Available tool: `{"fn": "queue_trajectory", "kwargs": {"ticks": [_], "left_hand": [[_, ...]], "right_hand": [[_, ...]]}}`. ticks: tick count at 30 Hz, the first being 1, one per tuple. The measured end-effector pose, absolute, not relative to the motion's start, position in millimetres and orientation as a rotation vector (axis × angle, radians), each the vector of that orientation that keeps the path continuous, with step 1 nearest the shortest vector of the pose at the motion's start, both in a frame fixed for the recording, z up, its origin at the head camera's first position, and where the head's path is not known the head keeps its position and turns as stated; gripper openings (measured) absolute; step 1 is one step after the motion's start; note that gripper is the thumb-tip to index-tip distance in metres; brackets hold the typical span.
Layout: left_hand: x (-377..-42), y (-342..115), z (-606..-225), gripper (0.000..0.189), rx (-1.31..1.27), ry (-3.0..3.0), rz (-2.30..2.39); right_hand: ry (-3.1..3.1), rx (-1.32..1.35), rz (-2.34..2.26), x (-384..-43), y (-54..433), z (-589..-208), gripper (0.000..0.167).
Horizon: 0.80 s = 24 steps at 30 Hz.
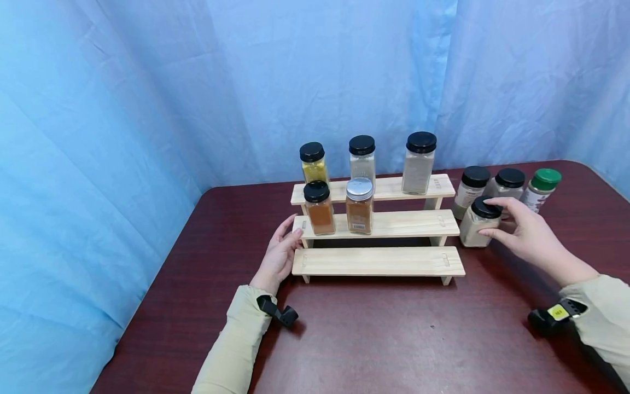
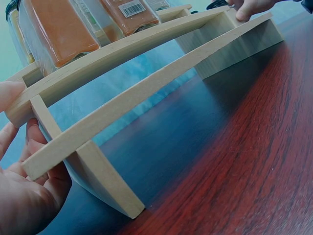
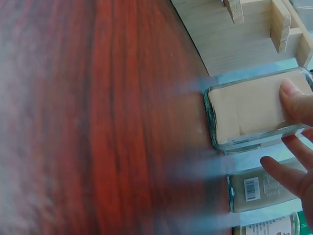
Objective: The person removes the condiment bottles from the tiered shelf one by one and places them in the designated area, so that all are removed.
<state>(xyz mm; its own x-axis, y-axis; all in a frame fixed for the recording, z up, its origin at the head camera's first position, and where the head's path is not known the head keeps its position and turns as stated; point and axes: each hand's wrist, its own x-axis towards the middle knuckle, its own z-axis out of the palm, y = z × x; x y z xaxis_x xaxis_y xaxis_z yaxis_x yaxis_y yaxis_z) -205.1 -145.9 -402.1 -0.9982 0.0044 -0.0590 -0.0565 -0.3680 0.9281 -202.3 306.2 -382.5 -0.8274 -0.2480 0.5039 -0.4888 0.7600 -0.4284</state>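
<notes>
A three-tier wooden rack (image 1: 374,262) stands on the table. My left hand (image 1: 279,254) grips the left end of its middle tier, thumb on top and fingers reaching beneath, as the left wrist view shows on the board (image 2: 122,112). To the right of the rack, my right hand (image 1: 534,232) holds a square glass spice jar (image 1: 474,234) of pale beige powder near its black lid. The right wrist view shows the thumb against the jar's side (image 3: 254,107). The jar looks slightly tilted; whether its base touches the table I cannot tell.
Two orange-brown spice jars (image 1: 321,218) stand on the middle tier. Behind them, a yellow jar (image 1: 314,168), a grey jar (image 1: 363,164) and another grey jar (image 1: 417,172) occupy the top tier. Several more jars, one with a green lid (image 1: 546,179), stand right of the rack.
</notes>
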Motion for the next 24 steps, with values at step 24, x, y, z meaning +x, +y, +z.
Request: {"fn": "queue_trajectory", "kwargs": {"ticks": [24], "left_hand": [[-205.1, -145.6, -402.1, 0.055, -0.056, 1.751, 2.571]], "right_hand": [[-2.514, 0.606, 0.654, -208.0, 313.2, -378.3, 0.062]]}}
